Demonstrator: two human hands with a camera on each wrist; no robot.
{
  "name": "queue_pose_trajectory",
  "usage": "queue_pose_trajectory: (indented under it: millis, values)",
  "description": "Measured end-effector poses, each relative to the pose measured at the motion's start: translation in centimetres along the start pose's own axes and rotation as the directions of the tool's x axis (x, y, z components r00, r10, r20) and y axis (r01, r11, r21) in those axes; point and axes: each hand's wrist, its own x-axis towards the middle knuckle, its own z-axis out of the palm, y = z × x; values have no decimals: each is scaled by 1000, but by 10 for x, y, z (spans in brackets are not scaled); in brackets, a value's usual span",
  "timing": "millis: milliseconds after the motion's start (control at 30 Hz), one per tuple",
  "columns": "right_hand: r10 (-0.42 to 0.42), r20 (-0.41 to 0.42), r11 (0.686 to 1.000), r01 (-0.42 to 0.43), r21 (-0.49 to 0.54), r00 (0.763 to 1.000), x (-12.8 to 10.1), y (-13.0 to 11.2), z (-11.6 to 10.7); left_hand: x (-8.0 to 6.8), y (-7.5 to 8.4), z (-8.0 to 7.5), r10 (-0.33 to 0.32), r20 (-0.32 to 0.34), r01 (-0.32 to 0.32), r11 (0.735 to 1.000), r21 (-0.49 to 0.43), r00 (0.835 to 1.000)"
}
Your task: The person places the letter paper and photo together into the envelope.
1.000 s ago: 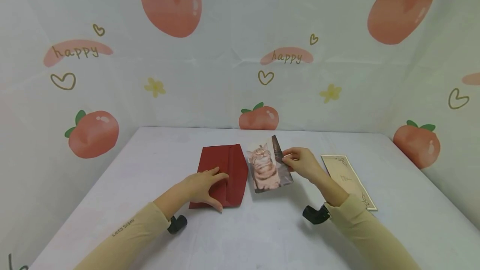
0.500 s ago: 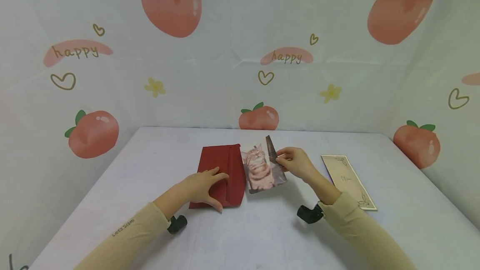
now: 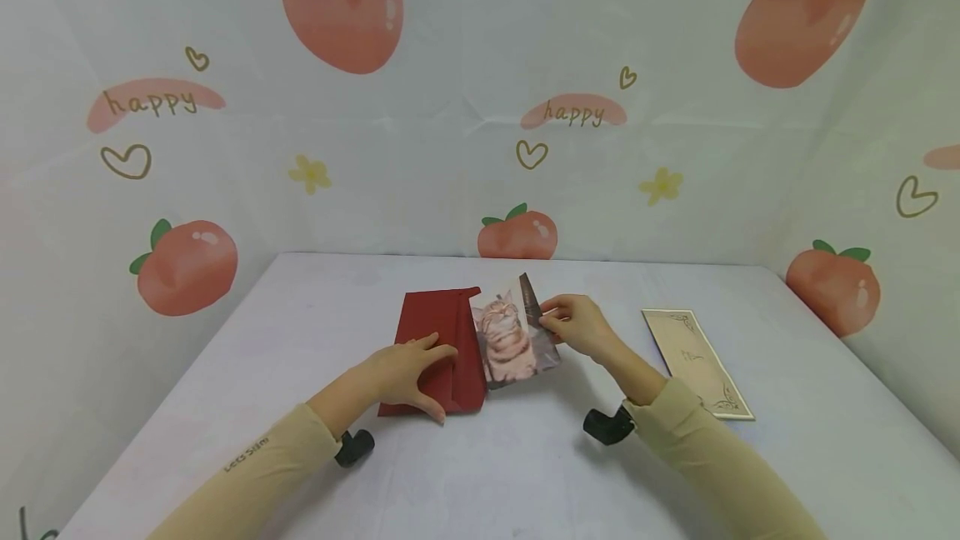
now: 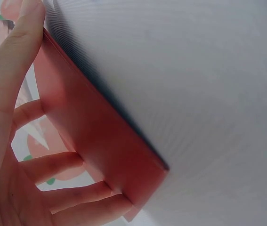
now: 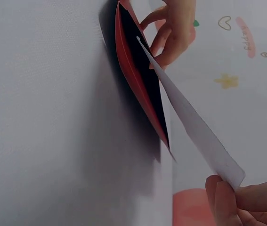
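Observation:
A red envelope [image 3: 427,315] lies on the table, its flap side towards the right. My left hand [image 3: 401,373] rests on it with fingers spread; in the left wrist view the fingertips press its red face [image 4: 95,117] and the thumb is at one corner. Between thumb and fingers, my right hand [image 3: 585,327] pinches the right edge of a cat picture card [image 3: 506,340]. The card is tilted, and its left edge overlaps the envelope. From the right wrist, the card's white back [image 5: 199,134] shows, one end at the gaping dark mouth of the envelope [image 5: 131,66].
A cream card with an ornate border [image 3: 693,357] lies to the right, partly behind the right sleeve. A black wrist camera [image 3: 609,426] hangs under each wrist. A white cloth printed with peaches [image 3: 517,236] stands behind the table.
My right hand has moved left with the cat picture card, bringing its left edge from beside the envelope to over its flap side. The left hand has stayed in place.

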Motion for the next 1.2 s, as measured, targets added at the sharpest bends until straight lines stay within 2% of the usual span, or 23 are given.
queue_pose_trajectory:
  millis: [833, 1200]
  values:
    - [23, 43, 1000, -22, -9, 999, 7, -6, 21, 1, 0, 0, -21, 19, 21, 1000, 4, 1000]
    - [30, 47, 999, -29, -16, 998, 6, -7, 22, 0, 1, -2, -14, 14, 14, 1000, -5, 1000]
